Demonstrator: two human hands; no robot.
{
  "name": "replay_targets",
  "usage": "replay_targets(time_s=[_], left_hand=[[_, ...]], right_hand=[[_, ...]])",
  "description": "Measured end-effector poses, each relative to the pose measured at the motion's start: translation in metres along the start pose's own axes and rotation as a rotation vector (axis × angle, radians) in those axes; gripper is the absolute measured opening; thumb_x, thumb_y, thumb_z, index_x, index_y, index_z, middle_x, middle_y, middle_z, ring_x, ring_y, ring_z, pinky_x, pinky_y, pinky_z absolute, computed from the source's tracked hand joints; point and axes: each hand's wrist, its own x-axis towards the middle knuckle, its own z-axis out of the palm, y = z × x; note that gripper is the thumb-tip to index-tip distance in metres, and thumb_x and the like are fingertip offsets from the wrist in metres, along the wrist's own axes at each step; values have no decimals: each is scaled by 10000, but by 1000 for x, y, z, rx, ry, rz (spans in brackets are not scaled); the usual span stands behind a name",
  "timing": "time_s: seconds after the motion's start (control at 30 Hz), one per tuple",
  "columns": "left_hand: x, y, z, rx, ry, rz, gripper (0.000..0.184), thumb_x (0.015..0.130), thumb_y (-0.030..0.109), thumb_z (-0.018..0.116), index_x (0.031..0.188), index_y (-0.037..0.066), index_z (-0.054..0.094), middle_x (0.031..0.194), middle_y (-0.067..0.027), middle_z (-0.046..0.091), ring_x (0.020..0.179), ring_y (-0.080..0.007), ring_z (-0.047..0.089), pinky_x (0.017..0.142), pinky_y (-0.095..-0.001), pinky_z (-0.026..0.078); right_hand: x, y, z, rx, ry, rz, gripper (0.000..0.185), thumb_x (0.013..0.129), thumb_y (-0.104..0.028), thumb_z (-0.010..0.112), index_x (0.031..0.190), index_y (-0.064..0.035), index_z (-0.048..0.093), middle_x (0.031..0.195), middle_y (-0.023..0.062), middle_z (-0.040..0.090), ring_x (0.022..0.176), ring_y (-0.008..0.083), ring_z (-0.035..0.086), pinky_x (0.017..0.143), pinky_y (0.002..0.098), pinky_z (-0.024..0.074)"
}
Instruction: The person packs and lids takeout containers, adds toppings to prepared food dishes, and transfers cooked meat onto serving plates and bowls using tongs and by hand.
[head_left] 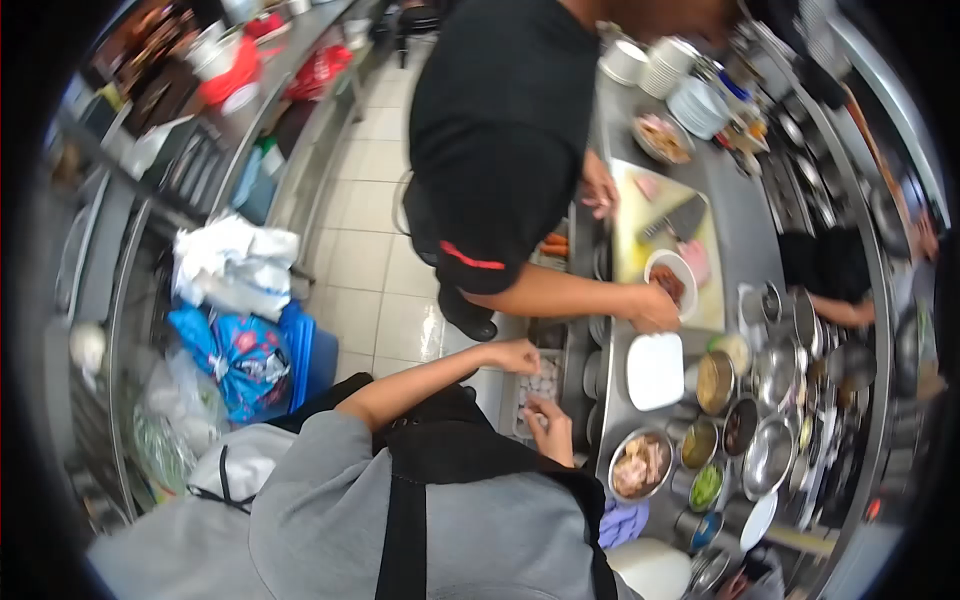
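Observation:
My left hand [514,356] is held above an open drawer, its fingers curled in. What they hold, if anything, is too small and blurred to make out. Closer to my body, my right hand [550,431] has its thumb and fingers apart, and nothing shows in it. Below and between both hands is a container of pale, rounded pieces [537,388], partly covered by my hands; their kind is unclear. To the right of my right hand, a metal bowl of pale meat pieces [641,465] stands on the counter.
A co-worker in black [500,140] reaches across to a white bowl of reddish food [682,268] on a cutting board [632,215], where a knife [680,220] lies. A white lidded container [655,371] and several metal pots [715,380] crowd the counter. Bags [245,365] stand left.

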Motion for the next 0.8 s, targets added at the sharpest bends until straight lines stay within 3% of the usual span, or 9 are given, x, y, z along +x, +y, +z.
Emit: replay_targets(time_s=[0.1, 0.17, 0.2, 0.37, 0.43, 0.47, 0.57, 0.7, 0.8], left_hand=[[-64, 18, -17, 227, 25, -46, 351, 829, 343, 591, 960, 18, 618, 869, -104, 652, 813, -189, 611, 728, -313, 474], [-97, 24, -27, 309, 57, -139, 378, 836, 362, 568, 981, 17, 615, 910, -135, 651, 852, -240, 619, 763, -334, 471], [-106, 12, -32, 324, 60, -135, 380, 844, 361, 548, 1004, 22, 612, 924, -142, 649, 872, -263, 618, 765, -345, 472], [-147, 24, -73, 453, 82, -396, 401, 789, 182, 567, 1157, 25, 531, 1033, -179, 615, 965, -325, 586, 832, -384, 458], [-166, 38, -96, 501, 132, -377, 438, 781, 123, 567, 1205, 42, 492, 1093, -196, 580, 986, -350, 569, 843, -401, 457], [-174, 49, -109, 532, 136, -409, 434, 790, 122, 562, 1210, 45, 485, 1093, -203, 575, 988, -357, 565, 835, -409, 459], [-193, 55, -157, 645, 102, -455, 416, 811, 123, 544, 1214, 50, 473, 1101, -217, 560, 982, -369, 563, 811, -423, 464], [-231, 46, -226, 672, 121, -494, 351, 825, 131, 527, 1163, 42, 496, 1057, -210, 579, 941, -357, 582, 774, -425, 471], [-268, 36, -280, 625, 138, -366, 308, 808, 155, 562, 1095, 45, 543, 1012, -179, 604, 944, -336, 582, 760, -414, 468]], right_hand=[[22, -50, 8, -43, -328, -72, 278, 804, -122, 614, 1054, -2, 587, 901, 139, 618, 809, 223, 612, 700, 307, 459], [43, -69, 17, -74, -429, -251, 294, 811, -145, 611, 1074, -17, 582, 940, 147, 615, 868, 258, 605, 730, 323, 455], [52, -86, 20, -39, -487, -232, 316, 815, -163, 609, 1102, -35, 572, 982, 157, 607, 926, 293, 583, 763, 345, 449], [105, -143, 64, -8, -638, -590, 326, 811, -142, 612, 1125, -66, 564, 967, 120, 619, 909, 263, 588, 782, 336, 447], [129, -159, 88, 81, -722, -705, 323, 811, -116, 610, 1127, -70, 561, 955, 104, 623, 896, 249, 591, 778, 333, 448], [139, -166, 103, 123, -761, -692, 284, 831, -166, 587, 1107, -101, 569, 932, 58, 619, 876, 222, 588, 832, 335, 415], [174, -187, 141, 177, -780, -651, 280, 838, -165, 584, 1111, -105, 568, 907, 56, 624, 880, 214, 588, 836, 335, 413], [221, -225, 178, 163, -785, -391, 253, 847, -115, 568, 1097, -84, 585, 934, 85, 637, 878, 222, 618, 766, 316, 465], [261, -243, 206, 214, -702, -237, 221, 851, -97, 557, 1058, -34, 606, 926, 123, 650, 869, 213, 632, 749, 293, 474]])
